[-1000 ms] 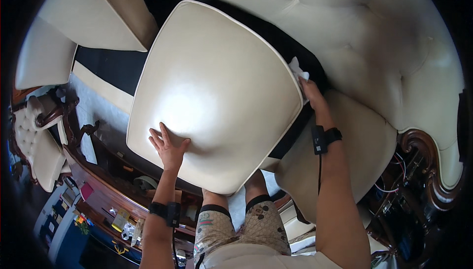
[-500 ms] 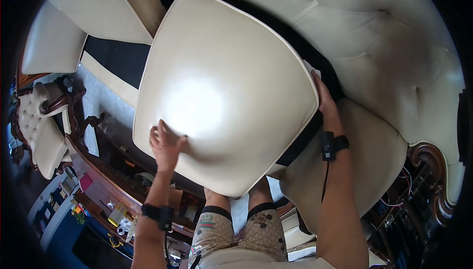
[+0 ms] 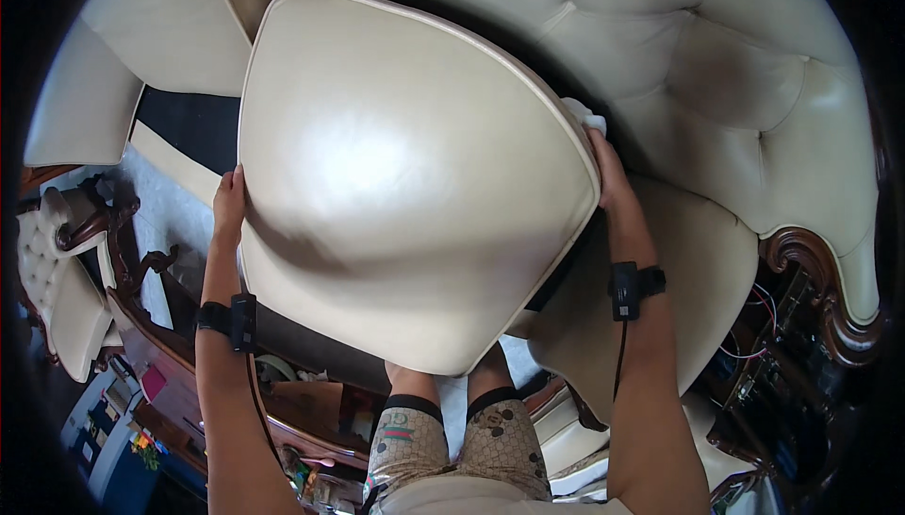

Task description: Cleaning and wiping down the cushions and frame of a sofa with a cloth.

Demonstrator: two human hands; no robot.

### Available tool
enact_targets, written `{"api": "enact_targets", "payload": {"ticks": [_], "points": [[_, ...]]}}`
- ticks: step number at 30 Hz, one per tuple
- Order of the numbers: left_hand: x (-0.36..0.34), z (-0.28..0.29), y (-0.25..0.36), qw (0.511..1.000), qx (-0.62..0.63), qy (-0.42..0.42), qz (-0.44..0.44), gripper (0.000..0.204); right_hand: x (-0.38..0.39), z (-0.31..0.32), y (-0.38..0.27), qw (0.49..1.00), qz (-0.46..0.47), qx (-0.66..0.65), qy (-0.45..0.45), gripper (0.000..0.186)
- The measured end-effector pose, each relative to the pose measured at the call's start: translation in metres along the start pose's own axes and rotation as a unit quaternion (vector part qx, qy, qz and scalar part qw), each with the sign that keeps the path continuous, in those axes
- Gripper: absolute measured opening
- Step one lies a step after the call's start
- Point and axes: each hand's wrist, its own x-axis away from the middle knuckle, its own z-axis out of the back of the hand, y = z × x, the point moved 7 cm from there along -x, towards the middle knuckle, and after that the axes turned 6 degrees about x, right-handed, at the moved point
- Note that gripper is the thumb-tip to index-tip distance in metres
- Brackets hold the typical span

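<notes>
A large cream sofa cushion (image 3: 405,185) with piped edges is tilted up in front of me, over the sofa's dark base. My left hand (image 3: 228,210) grips its left edge, with fingers partly hidden behind the rim. At the opposite side my right hand (image 3: 611,174) is closed round the right edge. A crumpled white cloth or tissue (image 3: 586,116) sticks out by the right fingertips, against the cushion's side. How firmly that hand holds it is hidden.
Behind the cushion rises the tufted cream backrest (image 3: 622,62). Another seat cushion (image 3: 650,298) lies to the right, beside a carved wooden armrest (image 3: 801,256). More cream cushions (image 3: 170,24) stand at upper left. A cluttered wooden table (image 3: 170,355) and a tufted armchair (image 3: 57,279) are at left.
My left hand has moved from the cushion's top face to its left edge and taken hold there. The cushion has shifted left and tilted; more white cloth shows by my right hand.
</notes>
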Motion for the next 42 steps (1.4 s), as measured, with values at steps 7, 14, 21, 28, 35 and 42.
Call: {"api": "enact_targets", "payload": {"ticks": [7, 14, 21, 28, 35, 42], "points": [[0.024, 0.024, 0.025, 0.993, 0.025, 0.06, -0.095, 0.044, 0.074, 0.001, -0.042, 0.982, 0.026, -0.183, 0.05, 0.058], [0.063, 0.068, 0.116, 0.966, 0.192, 0.08, -0.156, 0.034, 0.144, 0.042, -0.115, 0.965, 0.119, -0.191, 0.133, 0.05], [0.108, 0.108, 0.161, 0.912, 0.293, 0.058, -0.281, 0.031, 0.24, 0.065, -0.203, 0.933, 0.278, -0.063, 0.217, 0.048], [0.103, 0.08, 0.133, 0.913, 0.376, -0.041, -0.15, 0.066, 0.297, 0.037, -0.237, 0.902, 0.329, 0.125, 0.252, 0.045], [0.129, 0.11, 0.11, 0.929, 0.342, -0.141, -0.006, 0.102, 0.356, -0.002, -0.237, 0.884, 0.355, 0.173, 0.25, 0.038], [0.163, 0.243, 0.187, 0.748, 0.629, -0.085, -0.192, 0.066, 0.412, -0.04, -0.22, 0.83, 0.403, 0.238, 0.304, 0.039]]}}
